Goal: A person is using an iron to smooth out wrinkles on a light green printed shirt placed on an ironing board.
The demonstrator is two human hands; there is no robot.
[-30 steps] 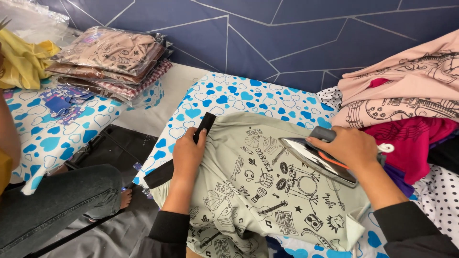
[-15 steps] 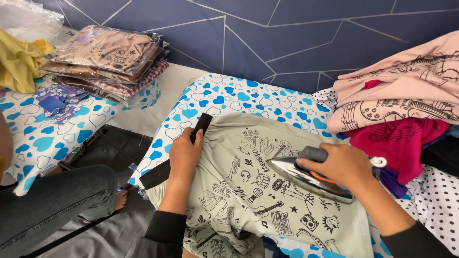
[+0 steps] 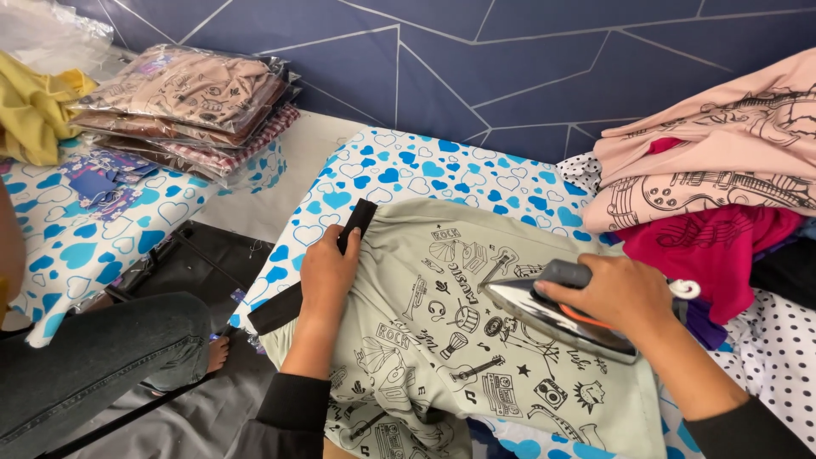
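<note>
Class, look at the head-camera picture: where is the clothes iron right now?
The clothes iron sits right of centre, on the pale green printed garment, gripped by the right hand, just left of the stacked pink shirts.

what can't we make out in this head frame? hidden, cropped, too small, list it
- Iron, head view: the right hand covers its handle; the soleplate faces down on the green printed shirt.
- Green printed shirt: lower part cut off by the bottom edge.
- Left hand: fingers curl over the shirt's black band, so the grip underneath is hidden.
- Bagged folded clothes: plastic glare blurs the prints.
- Seated person: cropped by the left edge.
</note>
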